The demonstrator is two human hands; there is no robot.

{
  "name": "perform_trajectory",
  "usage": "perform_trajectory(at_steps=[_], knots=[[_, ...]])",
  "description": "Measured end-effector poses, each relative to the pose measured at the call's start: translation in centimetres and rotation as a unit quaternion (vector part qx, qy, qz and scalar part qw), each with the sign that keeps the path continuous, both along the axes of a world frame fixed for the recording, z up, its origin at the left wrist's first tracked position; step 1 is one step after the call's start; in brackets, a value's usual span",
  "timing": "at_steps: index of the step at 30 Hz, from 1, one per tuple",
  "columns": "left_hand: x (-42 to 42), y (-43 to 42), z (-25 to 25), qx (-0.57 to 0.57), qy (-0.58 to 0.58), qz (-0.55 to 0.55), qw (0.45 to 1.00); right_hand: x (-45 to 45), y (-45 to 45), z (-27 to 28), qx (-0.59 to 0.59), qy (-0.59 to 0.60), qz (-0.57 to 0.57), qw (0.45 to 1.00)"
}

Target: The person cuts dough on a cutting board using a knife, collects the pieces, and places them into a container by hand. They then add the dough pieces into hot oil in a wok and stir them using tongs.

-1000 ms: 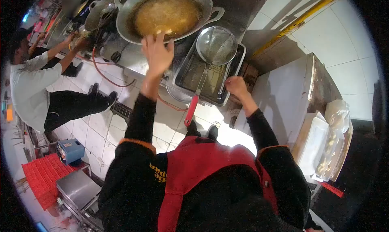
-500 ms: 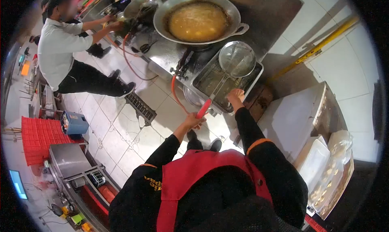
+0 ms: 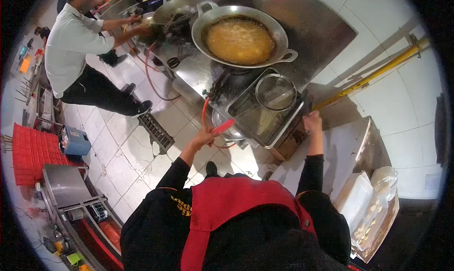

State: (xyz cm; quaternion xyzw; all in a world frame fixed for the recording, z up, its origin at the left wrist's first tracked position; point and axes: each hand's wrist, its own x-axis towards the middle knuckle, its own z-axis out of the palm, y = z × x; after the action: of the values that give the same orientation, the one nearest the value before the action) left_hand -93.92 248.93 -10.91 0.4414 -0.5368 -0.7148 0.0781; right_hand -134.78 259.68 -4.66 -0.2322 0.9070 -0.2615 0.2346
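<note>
My left hand (image 3: 203, 137) is closed round the red handle of a wire-mesh strainer (image 3: 275, 92). Its round mesh head hangs over a metal tray with a wire rack (image 3: 246, 124) at the front of the stove. Past the tray's right edge, my right hand (image 3: 312, 122) is closed, its fingers curled in. A dark, narrow thing (image 3: 307, 102) shows just above the fist; I cannot make out what it is. Behind the tray sits a large wok (image 3: 240, 37) of bubbling, golden-brown oil, with pale foam on top.
At the left, a person in a white shirt (image 3: 78, 39) works at the far burners beside a smaller wok (image 3: 177, 10). An orange gas hose (image 3: 205, 111) hangs at the stove's front. A white-topped box (image 3: 333, 143) and a plastic bag (image 3: 383, 190) stand at my right.
My right hand has moved from over the tray to beyond its right edge. My left hand has shifted left, with the strainer's mesh head now lower in view. The view has shifted slightly.
</note>
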Motion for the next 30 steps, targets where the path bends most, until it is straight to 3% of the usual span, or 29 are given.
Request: perform_trajectory(at_steps=[2,4,5,7,8,10,16,20,24,28,30], knots=[[0.3,-1.1,0.1,-0.026,-0.018,-0.026,0.999,1.8,-0.9,4.8,-0.021,0.054,0.022,0.998],[0.6,-1.8,-0.2,-0.025,-0.004,-0.026,0.999,3.2,-2.9,7.3,-0.222,0.299,0.118,0.92],[0.8,-2.1,-0.5,-0.024,0.005,-0.026,0.999,3.8,-4.4,8.8,-0.221,0.301,0.119,0.92],[1.4,-2.5,-0.9,-0.016,0.006,-0.045,0.999,5.0,-8.2,11.5,-0.049,0.231,0.207,0.95],[1.9,-2.7,-1.1,-0.01,0.006,-0.064,0.998,6.1,-9.8,12.3,-0.048,0.232,0.207,0.949],[3.0,-2.7,-2.1,0.002,0.013,-0.059,0.998,8.4,-13.2,13.3,0.047,0.315,0.307,0.897],[8.3,-2.4,-3.5,0.043,-0.029,-0.004,0.999,11.6,-21.3,10.7,0.083,0.406,0.447,0.793],[13.6,-0.9,-6.1,-0.001,-0.108,0.172,0.979,11.4,-25.4,9.7,0.128,0.42,0.476,0.762],[20.8,3.4,-12.1,-0.027,-0.221,0.289,0.931,9.6,-29.3,8.1,0.142,0.4,0.455,0.783],[26.3,10.6,-15.3,0.12,-0.248,0.393,0.877,7.7,-32.7,7.1,0.118,0.389,0.415,0.814],[26.1,13.8,-13.7,0.183,-0.306,0.405,0.842,7.9,-33.8,8.4,0.156,0.41,0.43,0.789]])
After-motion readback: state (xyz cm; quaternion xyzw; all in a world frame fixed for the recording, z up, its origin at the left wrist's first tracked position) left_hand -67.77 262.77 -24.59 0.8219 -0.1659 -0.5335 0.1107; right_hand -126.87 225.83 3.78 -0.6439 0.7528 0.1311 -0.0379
